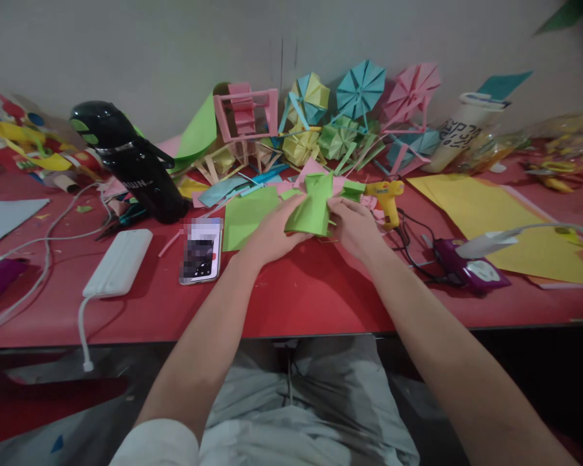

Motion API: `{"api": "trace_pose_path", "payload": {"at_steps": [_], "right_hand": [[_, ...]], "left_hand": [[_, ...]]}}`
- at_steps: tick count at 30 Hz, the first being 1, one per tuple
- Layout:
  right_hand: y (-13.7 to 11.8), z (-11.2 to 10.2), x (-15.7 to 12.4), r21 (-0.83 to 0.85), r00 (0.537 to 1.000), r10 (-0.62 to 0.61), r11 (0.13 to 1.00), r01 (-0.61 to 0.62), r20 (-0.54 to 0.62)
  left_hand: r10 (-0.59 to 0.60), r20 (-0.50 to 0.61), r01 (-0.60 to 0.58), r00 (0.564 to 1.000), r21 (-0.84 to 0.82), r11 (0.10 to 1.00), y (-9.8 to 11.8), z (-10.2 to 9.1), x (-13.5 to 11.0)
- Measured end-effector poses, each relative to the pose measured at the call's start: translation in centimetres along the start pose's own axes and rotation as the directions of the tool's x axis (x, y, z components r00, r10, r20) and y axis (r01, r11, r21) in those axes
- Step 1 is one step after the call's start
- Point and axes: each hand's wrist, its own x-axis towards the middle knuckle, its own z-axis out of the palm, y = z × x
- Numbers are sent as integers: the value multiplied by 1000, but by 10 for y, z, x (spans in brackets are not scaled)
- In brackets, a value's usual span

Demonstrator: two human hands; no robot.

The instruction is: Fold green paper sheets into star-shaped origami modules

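Green folded ppr (315,210): being held btwn both hands, above mid-front of red table (311,291).
L hand (282,228): grasping ppr's L side, overlapping flat green sheet (243,217) in view.
R hand (354,225): pinching ppr's R edge w/ fingertips.
Yellow glue gun (387,200): lying just beyond R hand, nr dark cord.
Phone (203,249): lying L of flat green sheet, screen glowing.
Pwr bank (119,262): resting farther L, white cable dangling past table edge.
Blk bottle (136,165): standing behind pwr bank.
Ppr models (361,89): lining wall side, incl. pleated blue, pink, yellow pcs.
Yellow sheets (466,200): lying far R.
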Motion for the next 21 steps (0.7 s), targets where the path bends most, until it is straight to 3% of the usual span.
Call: {"api": "trace_pose_path", "payload": {"at_steps": [6, 14, 17, 21], "right_hand": [[3, -2, 2, -51, 995, -92, 994, 93, 28], [-2, -1, -5, -101, 985, -142, 983, 152, 97], [-2, -1, -4, -112, 986, -129, 984, 140, 106], [3, -7, 0, -185, 986, -148, 970, 161, 79]], "left_hand": [[-142, 108, 162, 984, -213, 963, 8, -2, 0], [-221, 181, 281, 958, -453, 846, 12, -1, 1], [-305, 123, 325, 944, -487, 811, 11, 0, 3], [-385, -123, 303, 915, -420, 855, 8, -3, 6]]}}
